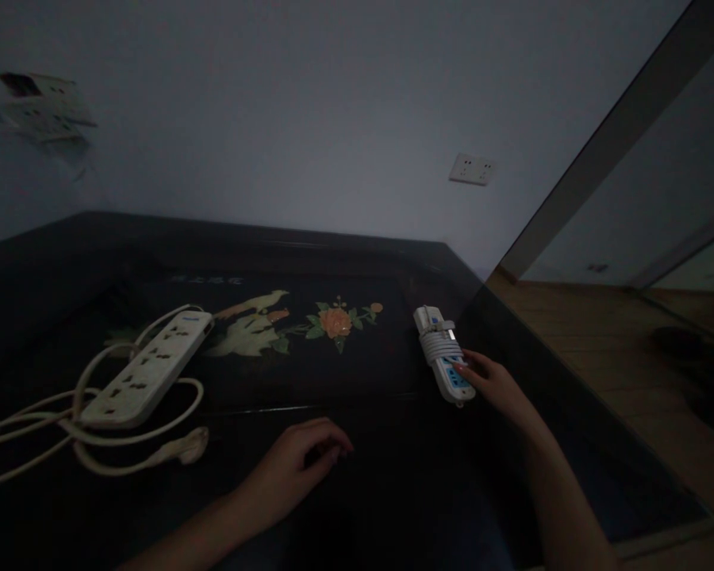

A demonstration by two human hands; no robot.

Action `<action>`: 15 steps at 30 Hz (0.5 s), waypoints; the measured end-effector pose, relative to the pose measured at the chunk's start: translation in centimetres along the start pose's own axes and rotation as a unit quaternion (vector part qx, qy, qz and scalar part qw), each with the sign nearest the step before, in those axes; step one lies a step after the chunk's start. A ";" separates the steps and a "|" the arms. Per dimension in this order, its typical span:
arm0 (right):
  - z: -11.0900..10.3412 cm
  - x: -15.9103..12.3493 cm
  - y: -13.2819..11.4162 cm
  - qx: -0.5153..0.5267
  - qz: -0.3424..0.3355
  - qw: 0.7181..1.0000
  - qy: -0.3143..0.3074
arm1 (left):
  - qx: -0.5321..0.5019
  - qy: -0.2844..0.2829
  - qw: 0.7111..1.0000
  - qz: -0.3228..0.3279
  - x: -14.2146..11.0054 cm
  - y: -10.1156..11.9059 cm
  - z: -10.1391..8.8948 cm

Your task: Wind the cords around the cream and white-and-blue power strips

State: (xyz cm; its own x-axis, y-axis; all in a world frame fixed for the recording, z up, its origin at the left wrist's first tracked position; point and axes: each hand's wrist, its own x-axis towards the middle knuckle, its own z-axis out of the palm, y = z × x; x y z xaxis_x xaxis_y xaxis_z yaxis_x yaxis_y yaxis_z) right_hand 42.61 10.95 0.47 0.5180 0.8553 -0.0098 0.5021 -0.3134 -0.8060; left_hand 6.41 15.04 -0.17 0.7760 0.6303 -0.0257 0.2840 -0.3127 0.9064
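On the dark surface at the right lies a small white power strip (452, 379) with blue socket faces, its own cord (440, 346) wound round its middle. My right hand (493, 385) grips its right edge, fingers at the side and thumb on the blue sockets. My left hand (309, 456) rests low in the middle, loosely curled, thumb and fingertips together and nothing visible in them. Further left is a longer white power strip (148, 369), its loose cord (83, 388) looped around it. The cord's plug (193, 446) lies in front of that strip.
The dark tabletop (357, 381) carries a bird and flower picture (335, 322). Behind it, a wall socket (472, 169) sits on the pale wall. More sockets (47, 107) are at the upper left. Past the right edge is a wooden floor (571, 317). The room is dim.
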 end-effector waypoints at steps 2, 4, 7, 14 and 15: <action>0.0 0.1 0.2 -0.013 -0.022 1.000 0.011 | -0.001 0.000 1.000 0.000 0.0 0.0 -0.1; 0.1 0.3 0.5 -0.017 -0.041 0.999 0.018 | -0.001 0.000 1.000 0.001 0.0 0.0 -0.1; 0.4 0.5 0.7 -0.013 -0.055 0.998 0.035 | 0.002 0.000 1.000 0.005 0.0 0.1 0.0; 0.2 -0.1 -0.8 -0.024 -0.060 0.992 0.104 | 0.023 0.006 1.000 0.015 -0.2 0.3 -0.2; 0.1 -0.3 -1.2 -0.020 -0.053 0.992 0.117 | 0.026 0.006 1.000 0.016 -0.3 0.4 -0.3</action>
State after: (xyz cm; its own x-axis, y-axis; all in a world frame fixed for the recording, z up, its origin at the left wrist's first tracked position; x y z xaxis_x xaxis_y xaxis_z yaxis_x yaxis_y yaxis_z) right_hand 41.76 11.09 1.33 0.6047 0.7668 0.2151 0.5875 -0.2472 -0.7705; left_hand 6.11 14.99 0.30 0.7783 0.6278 0.0073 0.2891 -0.3687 0.8834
